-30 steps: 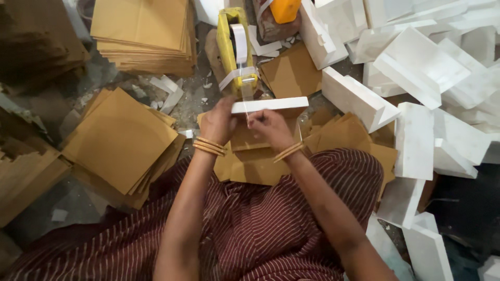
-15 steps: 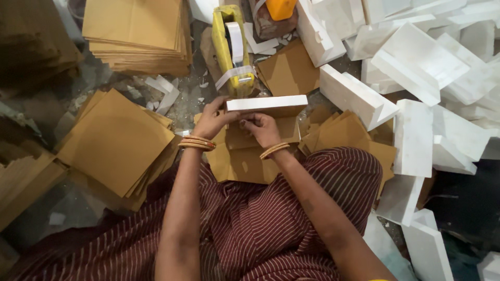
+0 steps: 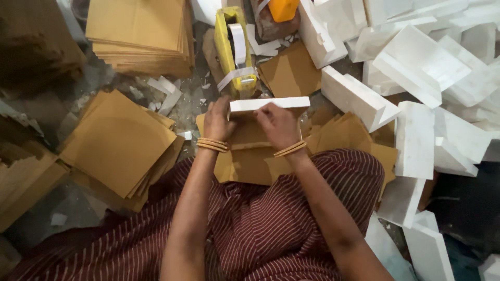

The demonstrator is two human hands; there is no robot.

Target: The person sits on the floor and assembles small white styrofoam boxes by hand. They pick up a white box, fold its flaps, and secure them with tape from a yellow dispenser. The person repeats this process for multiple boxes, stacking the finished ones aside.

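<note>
While gripping the white slab [image 3: 269, 104] with left hand [image 3: 219, 120] and right hand [image 3: 277, 124] over the brown paper sheet [image 3: 249, 156] (in the lap), keep edges squared.

Packing workshop floor: stacked cardboard sheets [image 3: 138, 34], white foam blocks [image 3: 416, 67], tape dispenser [image 3: 235, 49].

Two hands [image 3: 219, 120] [image 3: 278, 124]; one yellow tape dispenser [image 3: 234, 49]; one held white block [image 3: 269, 105].
</note>
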